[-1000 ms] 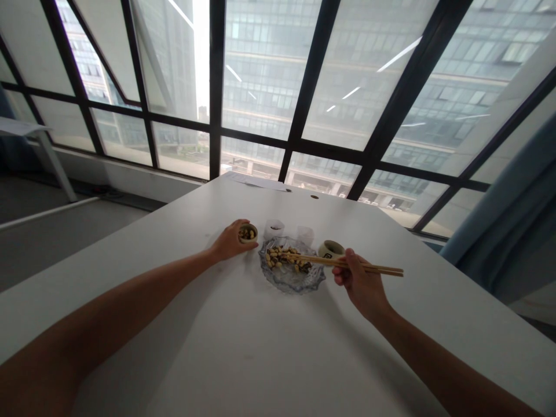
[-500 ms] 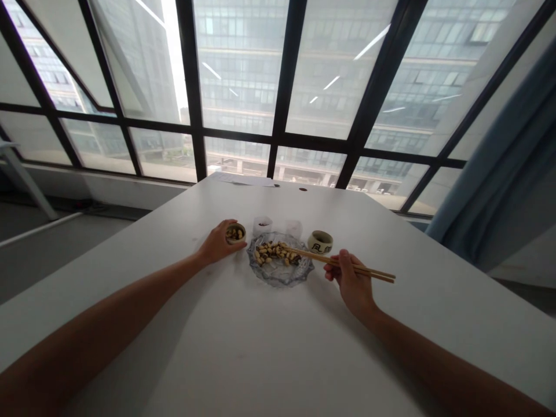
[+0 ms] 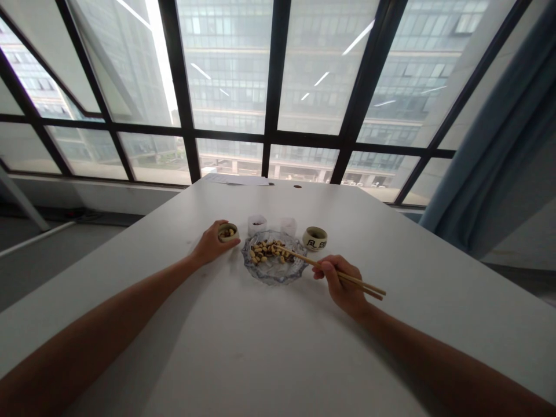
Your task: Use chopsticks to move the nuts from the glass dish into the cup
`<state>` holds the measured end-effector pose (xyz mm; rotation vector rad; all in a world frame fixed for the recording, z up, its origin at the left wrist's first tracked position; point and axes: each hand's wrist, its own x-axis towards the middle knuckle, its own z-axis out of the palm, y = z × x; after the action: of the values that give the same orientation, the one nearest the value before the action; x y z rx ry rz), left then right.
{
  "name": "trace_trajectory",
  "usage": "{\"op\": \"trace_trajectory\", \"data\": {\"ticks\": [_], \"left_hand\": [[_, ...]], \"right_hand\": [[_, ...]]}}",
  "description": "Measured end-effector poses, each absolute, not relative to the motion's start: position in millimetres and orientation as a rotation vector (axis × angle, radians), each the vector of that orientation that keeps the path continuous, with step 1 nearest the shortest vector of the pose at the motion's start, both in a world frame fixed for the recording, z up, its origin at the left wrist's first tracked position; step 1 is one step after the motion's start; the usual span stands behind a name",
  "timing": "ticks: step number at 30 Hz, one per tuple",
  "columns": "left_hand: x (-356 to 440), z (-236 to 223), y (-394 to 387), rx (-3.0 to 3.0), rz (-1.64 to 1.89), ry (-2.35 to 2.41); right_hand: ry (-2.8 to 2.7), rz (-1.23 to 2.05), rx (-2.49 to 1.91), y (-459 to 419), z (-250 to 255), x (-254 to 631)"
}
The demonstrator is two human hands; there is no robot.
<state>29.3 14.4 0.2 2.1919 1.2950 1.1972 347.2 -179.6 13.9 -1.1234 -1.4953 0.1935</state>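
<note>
Across the white, smooth-topped table [image 3: 243, 336], cut off at the bottom, the clear, scalloped glass plate [image 3: 273, 278] lies between the 2 hands: the left hand [image 3: 209, 245] curls round a small, round beige cup [image 3: 228, 233], masking part of its wall, and the right hand [image 3: 345, 284] is closed on 2 slim light-brown chopsticks [image 3: 304, 258], hiding part of their length. Behind the plate stand a round beige cup with dark characters [image 3: 315, 240] and 2 whitish translucent cups [image 3: 257, 226], their contents hard to make out; the chopstick tips meet the brown-and-cream nuts [image 3: 264, 250] on the plate, but whether they pinch any is unclear.
</note>
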Motion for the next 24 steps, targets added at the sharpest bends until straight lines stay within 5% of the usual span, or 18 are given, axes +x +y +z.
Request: {"op": "trace_trajectory", "data": {"ticks": [11, 24], "left_hand": [[26.8, 9.1, 12.2, 2.2, 1.069, 1.365], [69.7, 55.7, 56.1, 2.427, 0.779, 1.398]], "right_hand": [[-1.972, -0.03, -0.974, -186.1, 16.4, 348.9], [-1.071, 0.53, -1.095, -165.0, 12.8, 343.7]]}}
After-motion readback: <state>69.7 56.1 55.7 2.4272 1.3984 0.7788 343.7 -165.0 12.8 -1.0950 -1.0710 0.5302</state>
